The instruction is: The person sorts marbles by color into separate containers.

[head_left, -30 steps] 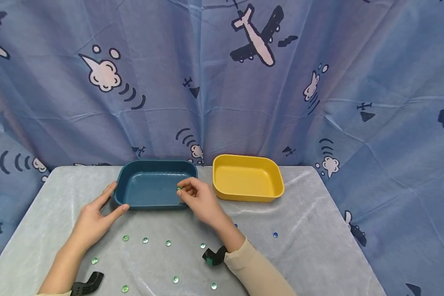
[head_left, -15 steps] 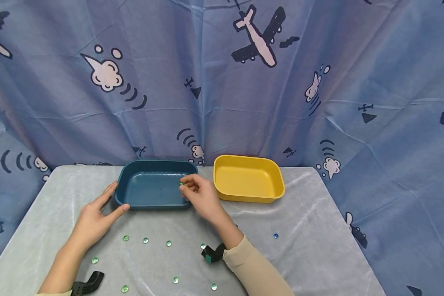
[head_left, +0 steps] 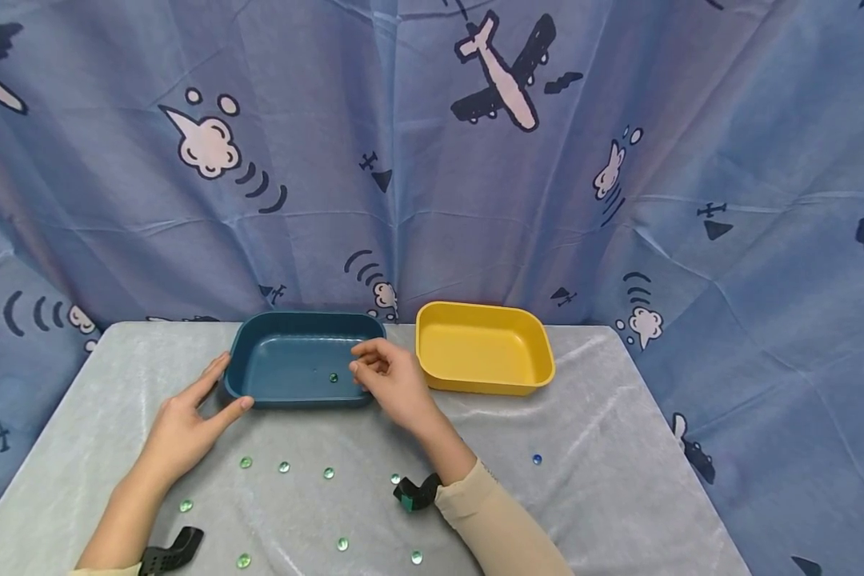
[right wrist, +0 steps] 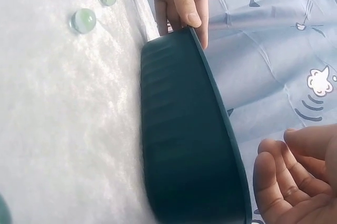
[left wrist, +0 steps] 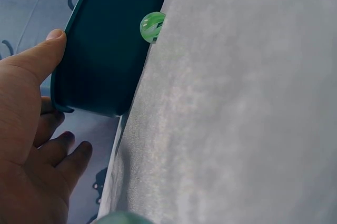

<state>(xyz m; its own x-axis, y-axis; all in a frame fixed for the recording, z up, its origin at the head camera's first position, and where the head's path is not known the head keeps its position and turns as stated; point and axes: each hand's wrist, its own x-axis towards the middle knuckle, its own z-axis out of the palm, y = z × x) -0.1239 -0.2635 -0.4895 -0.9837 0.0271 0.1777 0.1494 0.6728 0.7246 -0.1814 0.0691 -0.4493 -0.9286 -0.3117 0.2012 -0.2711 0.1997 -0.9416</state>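
Note:
My left hand (head_left: 180, 428) holds the left end of a dark teal plastic tray (head_left: 298, 402), its thumb at the front rim and fingers along the end wall. In the left wrist view the thumb (left wrist: 50, 53) touches the rim while some fingers stand free. A green glass marble (head_left: 334, 378) lies on the tray floor. Just right of it my right hand (head_left: 396, 388) hovers over the tray's right end, fingers loosely bent; the right wrist view shows nothing between the fingertips. Several clear green marbles, such as one marble (head_left: 329, 474), lie on the cloth in front.
A yellow tray (head_left: 482, 344) stands right of the teal one. One blue marble (head_left: 536, 459) lies at the right on the grey cloth-covered table (head_left: 605, 496). Behind hangs a blue curtain (head_left: 317, 160) with printed planes. Black wrist mounts (head_left: 173, 552) jut from both forearms.
My right hand moved slightly right and let go of the green marble, which now lies inside the teal tray. The left hand stays at the tray's left end.

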